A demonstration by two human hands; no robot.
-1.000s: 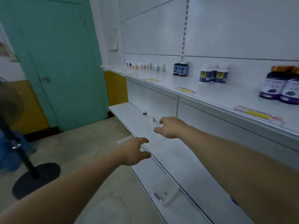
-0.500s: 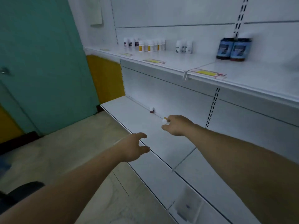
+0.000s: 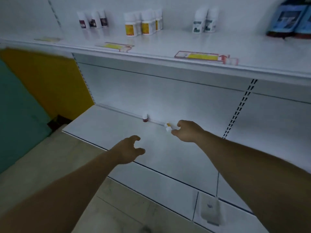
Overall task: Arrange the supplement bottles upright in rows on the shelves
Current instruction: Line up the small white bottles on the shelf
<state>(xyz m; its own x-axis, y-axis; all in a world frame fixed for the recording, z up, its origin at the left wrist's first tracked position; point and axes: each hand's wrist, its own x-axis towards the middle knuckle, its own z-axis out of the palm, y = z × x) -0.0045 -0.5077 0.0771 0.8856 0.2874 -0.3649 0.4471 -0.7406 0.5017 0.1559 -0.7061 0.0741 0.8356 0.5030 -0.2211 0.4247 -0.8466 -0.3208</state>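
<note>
On the upper shelf (image 3: 168,47) several groups of supplement bottles (image 3: 143,22) already stand upright in rows. Below it, on the lower shelf (image 3: 109,132), one small bottle (image 3: 145,117) stands at the back wall, and the right hand (image 3: 186,132) closes its fingers on another white bottle (image 3: 168,127) (it seems tilted) just beside. The left hand (image 3: 128,149) hovers half open and empty, nearer the front edge.

White metal shelving (image 3: 168,91) fills most of the frame, its back panels (image 3: 159,96) split by slotted uprights (image 3: 242,105) — one at the right, another at the upper left. At the left a yellow wall panel (image 3: 47,81) meets a teal surface (image 3: 15,115). Pale, worn floor (image 3: 55,165) spreads across the lower left — the light is dim and bluish.
</note>
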